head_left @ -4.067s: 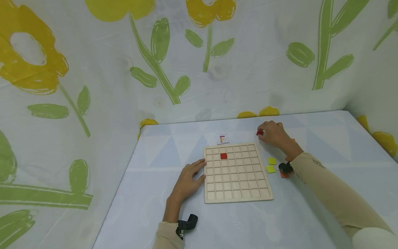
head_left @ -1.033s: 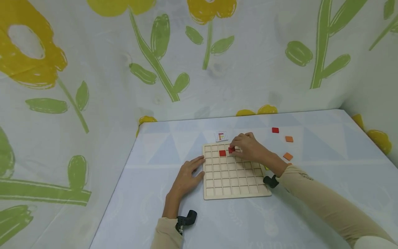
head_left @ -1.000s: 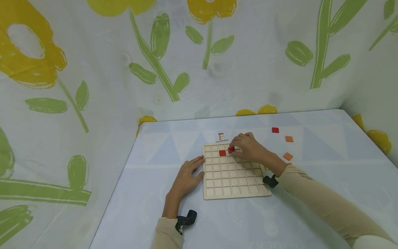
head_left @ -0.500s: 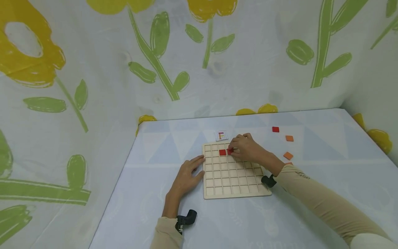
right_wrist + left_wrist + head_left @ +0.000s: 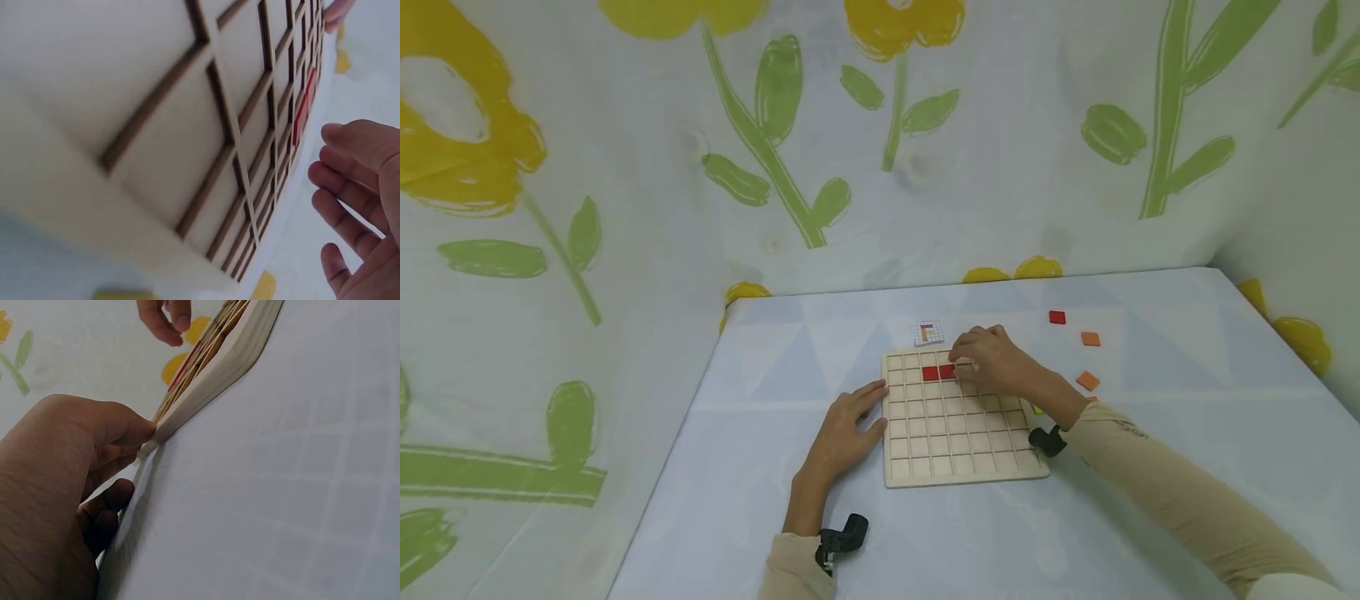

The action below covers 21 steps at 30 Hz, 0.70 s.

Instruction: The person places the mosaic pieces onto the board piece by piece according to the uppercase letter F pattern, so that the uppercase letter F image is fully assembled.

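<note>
A square wooden grid board (image 5: 938, 425) lies on the table, with two red square tiles (image 5: 931, 373) side by side in cells near its far edge. My left hand (image 5: 842, 433) rests its fingertips and thumb against the board's left edge; in the left wrist view, the left hand (image 5: 69, 456) touches the board's side (image 5: 206, 394). Over the upper part of the board is my right hand (image 5: 996, 362), just right of the second red tile (image 5: 947, 372). The right wrist view shows the right hand (image 5: 365, 187) with loosely bent fingers, apart from the tiles, holding nothing.
Behind the board lies a small pattern card (image 5: 928, 333). To the right are a loose red tile (image 5: 1057, 317), orange tiles (image 5: 1091, 339) and a yellow tile (image 5: 1037, 409) partly hidden by my right arm. A flower-patterned cloth wall (image 5: 1000, 192) stands behind the table.
My right hand has brought a red tile from the right side of the table, set it in the cell beside the first red tile, and let go. My left hand has stayed at the board's edge.
</note>
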Each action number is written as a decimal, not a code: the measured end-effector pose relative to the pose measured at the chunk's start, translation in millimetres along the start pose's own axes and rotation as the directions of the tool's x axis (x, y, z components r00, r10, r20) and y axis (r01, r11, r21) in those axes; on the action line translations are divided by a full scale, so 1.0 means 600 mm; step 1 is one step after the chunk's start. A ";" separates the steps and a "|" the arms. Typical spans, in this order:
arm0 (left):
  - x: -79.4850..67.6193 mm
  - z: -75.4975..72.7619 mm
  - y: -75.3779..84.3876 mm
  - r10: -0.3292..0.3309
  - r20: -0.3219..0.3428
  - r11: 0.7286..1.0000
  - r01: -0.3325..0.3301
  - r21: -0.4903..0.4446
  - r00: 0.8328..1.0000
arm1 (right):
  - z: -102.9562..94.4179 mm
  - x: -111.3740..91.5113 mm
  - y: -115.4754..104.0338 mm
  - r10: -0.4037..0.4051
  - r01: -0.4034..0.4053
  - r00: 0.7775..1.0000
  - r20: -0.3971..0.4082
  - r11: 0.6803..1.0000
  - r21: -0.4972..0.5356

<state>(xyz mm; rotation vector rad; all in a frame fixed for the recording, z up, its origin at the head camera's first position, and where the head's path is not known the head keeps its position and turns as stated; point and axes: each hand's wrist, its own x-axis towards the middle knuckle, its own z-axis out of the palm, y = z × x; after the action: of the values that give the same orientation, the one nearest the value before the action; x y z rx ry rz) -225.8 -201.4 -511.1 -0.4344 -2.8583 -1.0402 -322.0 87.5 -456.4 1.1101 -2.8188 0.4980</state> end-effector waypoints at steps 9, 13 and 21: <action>-0.007 -0.001 -0.003 -0.016 0.004 1.000 0.016 0.000 1.000 | -0.035 -0.024 0.038 0.093 -0.093 0.995 -0.036 0.995 0.022; -0.007 -0.001 -0.003 -0.009 0.004 1.000 0.009 -0.003 1.000 | -0.050 -0.040 0.066 0.127 -0.127 0.991 -0.052 0.992 0.003; -0.002 0.003 0.000 -0.004 -0.003 1.000 0.004 -0.005 1.000 | -0.079 -0.069 0.137 0.195 -0.200 0.975 -0.106 0.979 -0.042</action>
<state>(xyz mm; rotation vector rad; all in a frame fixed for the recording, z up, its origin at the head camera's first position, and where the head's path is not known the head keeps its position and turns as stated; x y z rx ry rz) -224.6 -200.3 -512.7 -0.4273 -2.8561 -1.0479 -349.4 186.4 -441.3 0.7757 -2.8491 0.4763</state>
